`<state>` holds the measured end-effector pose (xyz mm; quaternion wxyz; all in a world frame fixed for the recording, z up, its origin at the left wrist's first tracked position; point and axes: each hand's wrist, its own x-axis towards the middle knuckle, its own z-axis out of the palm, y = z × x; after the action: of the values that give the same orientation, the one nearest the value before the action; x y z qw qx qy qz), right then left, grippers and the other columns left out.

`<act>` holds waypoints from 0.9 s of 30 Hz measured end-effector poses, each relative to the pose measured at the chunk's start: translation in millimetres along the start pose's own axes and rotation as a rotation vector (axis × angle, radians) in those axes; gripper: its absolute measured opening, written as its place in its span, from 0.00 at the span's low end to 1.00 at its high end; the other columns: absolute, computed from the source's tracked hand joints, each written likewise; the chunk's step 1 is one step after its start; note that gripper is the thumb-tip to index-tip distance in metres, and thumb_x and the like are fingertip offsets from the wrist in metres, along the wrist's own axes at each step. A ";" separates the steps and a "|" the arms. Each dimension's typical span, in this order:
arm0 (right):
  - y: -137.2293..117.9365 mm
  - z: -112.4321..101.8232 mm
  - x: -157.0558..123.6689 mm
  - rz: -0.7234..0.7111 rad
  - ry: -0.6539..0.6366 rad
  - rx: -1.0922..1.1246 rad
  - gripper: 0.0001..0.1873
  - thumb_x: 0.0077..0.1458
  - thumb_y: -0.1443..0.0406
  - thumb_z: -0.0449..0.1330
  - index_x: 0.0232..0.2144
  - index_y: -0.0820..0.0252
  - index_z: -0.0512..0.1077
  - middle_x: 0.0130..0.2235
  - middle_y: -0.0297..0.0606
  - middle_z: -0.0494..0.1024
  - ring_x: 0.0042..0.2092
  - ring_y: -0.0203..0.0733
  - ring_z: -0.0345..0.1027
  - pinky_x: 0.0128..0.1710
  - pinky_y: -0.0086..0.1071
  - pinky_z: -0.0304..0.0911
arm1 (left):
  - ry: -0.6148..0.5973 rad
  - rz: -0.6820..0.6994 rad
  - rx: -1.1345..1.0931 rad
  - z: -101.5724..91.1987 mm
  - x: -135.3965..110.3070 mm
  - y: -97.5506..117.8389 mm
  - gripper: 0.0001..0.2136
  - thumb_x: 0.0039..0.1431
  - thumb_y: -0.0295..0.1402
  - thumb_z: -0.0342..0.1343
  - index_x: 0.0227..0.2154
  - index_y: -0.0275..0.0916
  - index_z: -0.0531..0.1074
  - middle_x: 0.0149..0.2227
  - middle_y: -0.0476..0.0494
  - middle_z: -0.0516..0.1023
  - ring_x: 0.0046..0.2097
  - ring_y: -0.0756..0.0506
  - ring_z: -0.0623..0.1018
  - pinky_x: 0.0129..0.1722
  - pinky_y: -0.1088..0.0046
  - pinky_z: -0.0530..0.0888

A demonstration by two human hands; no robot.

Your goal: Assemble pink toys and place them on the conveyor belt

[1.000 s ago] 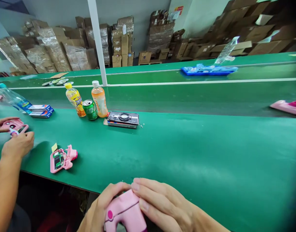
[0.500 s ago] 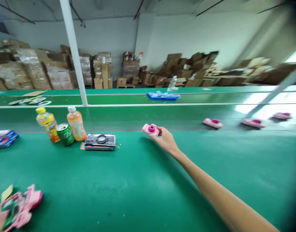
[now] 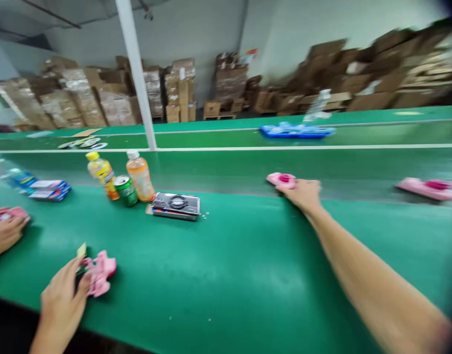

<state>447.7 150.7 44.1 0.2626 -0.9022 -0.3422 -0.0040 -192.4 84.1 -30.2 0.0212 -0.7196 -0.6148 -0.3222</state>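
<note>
Toy camera (image 3: 281, 180) well right of soda can (image 3: 126, 191)

**Blurred fingers, covered casing**

The right hand (image 3: 303, 194) is motion-blurred, its fingers too smeared to separate, and it covers the near end of the pink toy camera (image 3: 281, 180). Its forearm (image 3: 373, 265) runs off the bottom right corner. Far to the hand's left, a co-worker's hand (image 3: 60, 305) hides much of the pink opened casing (image 3: 102, 273), and another co-worker's hand (image 3: 5, 231) is cut off by the frame's edge, covering whatever pink thing lies beneath. Beyond the hand, the blue tray's (image 3: 297, 130) contents are blurred beyond telling.
</note>
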 end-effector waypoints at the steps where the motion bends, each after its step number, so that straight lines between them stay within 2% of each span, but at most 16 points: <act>1: -4.9 0.8 -2.8 0.022 0.026 0.003 0.46 0.58 0.53 0.67 0.58 0.95 0.59 0.58 0.83 0.60 0.66 0.69 0.52 0.56 0.51 0.54 | -0.011 -0.052 0.002 2.9 -12.4 4.4 0.33 0.65 0.60 0.39 0.52 0.39 0.75 0.51 0.30 0.79 0.52 0.29 0.77 0.52 0.45 0.74; 2: -10.0 2.4 -9.7 0.029 0.067 0.024 0.53 0.54 0.53 0.70 0.60 0.99 0.53 0.59 0.90 0.54 0.67 0.71 0.47 0.56 0.52 0.52 | -0.034 -0.090 -0.011 7.0 -24.3 13.6 0.32 0.67 0.58 0.39 0.54 0.39 0.73 0.54 0.31 0.78 0.54 0.30 0.76 0.54 0.45 0.73; 3: -14.7 4.3 -22.0 0.014 0.115 0.060 0.56 0.52 0.55 0.71 0.61 0.98 0.50 0.60 0.91 0.51 0.67 0.71 0.47 0.56 0.52 0.51 | -0.027 -0.137 -0.023 11.3 -34.9 26.2 0.29 0.69 0.54 0.38 0.56 0.39 0.72 0.57 0.31 0.76 0.57 0.31 0.75 0.56 0.46 0.72; 4: -18.4 6.4 -40.5 -0.025 0.153 0.105 0.52 0.53 0.57 0.72 0.62 0.93 0.52 0.60 0.87 0.53 0.65 0.67 0.51 0.56 0.51 0.53 | -0.040 -0.180 -0.055 14.9 -43.3 40.4 0.27 0.71 0.50 0.37 0.60 0.41 0.69 0.61 0.33 0.73 0.60 0.33 0.72 0.59 0.47 0.70; 6: -21.6 10.4 -96.4 -0.206 0.136 0.244 0.33 0.59 0.60 0.66 0.59 0.77 0.62 0.55 0.69 0.67 0.54 0.56 0.66 0.52 0.46 0.59 | -0.058 -0.247 -0.161 16.4 -51.2 65.2 0.24 0.73 0.44 0.37 0.65 0.44 0.63 0.66 0.38 0.67 0.64 0.36 0.69 0.60 0.51 0.69; 7: -21.4 11.7 -132.1 -0.307 0.050 0.285 0.24 0.62 0.59 0.62 0.55 0.69 0.67 0.49 0.56 0.74 0.43 0.48 0.71 0.46 0.41 0.65 | -0.070 -0.268 -0.216 14.2 -50.1 72.5 0.23 0.73 0.43 0.38 0.65 0.45 0.62 0.67 0.39 0.65 0.64 0.37 0.68 0.61 0.53 0.69; 8: -21.0 12.2 -170.8 -0.454 -0.135 0.383 0.19 0.64 0.58 0.58 0.52 0.65 0.68 0.43 0.49 0.76 0.37 0.44 0.71 0.40 0.39 0.68 | -0.098 -0.272 -0.259 10.7 -45.4 75.4 0.23 0.72 0.43 0.39 0.65 0.45 0.63 0.66 0.39 0.66 0.64 0.38 0.69 0.60 0.55 0.69; 10: -23.4 10.6 -249.6 -0.705 -0.418 0.446 0.20 0.65 0.55 0.57 0.53 0.59 0.69 0.39 0.41 0.77 0.33 0.42 0.72 0.34 0.35 0.71 | -0.211 -0.226 -0.303 3.9 -27.0 71.1 0.23 0.71 0.45 0.43 0.62 0.44 0.67 0.59 0.39 0.71 0.60 0.38 0.71 0.60 0.56 0.69; 11: -27.5 9.0 -286.1 -0.799 -0.451 0.446 0.23 0.64 0.54 0.57 0.57 0.57 0.66 0.41 0.40 0.77 0.34 0.41 0.72 0.34 0.34 0.72 | -0.294 -0.170 -0.309 2.0 -15.1 66.5 0.22 0.69 0.46 0.45 0.59 0.43 0.70 0.55 0.39 0.73 0.57 0.37 0.72 0.60 0.55 0.69; 13: -42.4 7.8 -347.0 -0.972 -0.285 0.421 0.30 0.63 0.52 0.61 0.63 0.55 0.62 0.47 0.45 0.76 0.42 0.46 0.74 0.39 0.38 0.75 | -0.454 -0.023 -0.325 1.8 8.6 59.6 0.20 0.66 0.47 0.50 0.54 0.44 0.74 0.49 0.41 0.75 0.53 0.38 0.72 0.58 0.56 0.69; 16: -72.8 20.6 -404.7 -1.132 0.011 0.406 0.33 0.64 0.50 0.59 0.65 0.57 0.62 0.49 0.52 0.75 0.48 0.57 0.71 0.44 0.49 0.74 | -0.588 0.140 -0.380 4.5 29.7 62.3 0.13 0.63 0.45 0.54 0.42 0.43 0.74 0.43 0.45 0.75 0.48 0.40 0.71 0.53 0.59 0.70; 19: -98.5 46.7 -429.5 -1.093 0.063 0.352 0.33 0.64 0.46 0.56 0.63 0.59 0.65 0.53 0.58 0.74 0.53 0.66 0.67 0.46 0.58 0.71 | -0.583 0.059 -0.475 3.0 29.4 73.5 0.10 0.62 0.43 0.54 0.34 0.42 0.66 0.36 0.48 0.73 0.41 0.42 0.72 0.43 0.65 0.70; 21: -111.8 58.3 -430.8 -1.046 0.062 0.347 0.31 0.63 0.46 0.57 0.61 0.58 0.67 0.56 0.57 0.73 0.55 0.68 0.65 0.47 0.60 0.69 | -0.576 -0.096 -0.631 0.7 22.3 80.0 0.10 0.61 0.42 0.54 0.37 0.42 0.63 0.31 0.51 0.72 0.33 0.45 0.72 0.37 0.68 0.69; 23: -125.1 58.4 -420.9 -1.049 0.031 0.411 0.24 0.67 0.53 0.56 0.60 0.55 0.68 0.53 0.53 0.75 0.54 0.62 0.67 0.49 0.56 0.69 | -0.569 -0.250 -0.852 -0.6 13.3 84.3 0.18 0.58 0.42 0.56 0.46 0.42 0.60 0.30 0.53 0.75 0.29 0.47 0.73 0.33 0.70 0.69; 25: -141.5 49.2 -402.6 -1.112 -0.110 0.477 0.20 0.69 0.64 0.53 0.61 0.56 0.68 0.51 0.49 0.77 0.51 0.52 0.70 0.50 0.46 0.69 | -0.548 -0.322 -1.016 -0.2 4.1 85.9 0.27 0.56 0.43 0.60 0.54 0.41 0.56 0.33 0.52 0.78 0.30 0.47 0.75 0.33 0.72 0.71; 27: -160.8 38.3 -380.9 -1.235 -0.373 0.439 0.19 0.68 0.73 0.52 0.58 0.58 0.71 0.48 0.43 0.78 0.47 0.43 0.72 0.46 0.36 0.69 | -0.536 -0.319 -1.059 1.2 -3.6 85.3 0.31 0.56 0.41 0.60 0.59 0.41 0.54 0.36 0.50 0.80 0.32 0.47 0.76 0.33 0.73 0.71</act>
<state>49.8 35.4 15.6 0.3258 -0.4527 -0.8268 0.0720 -115.3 60.8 -1.7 -0.5429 -0.5875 -0.4554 -0.3909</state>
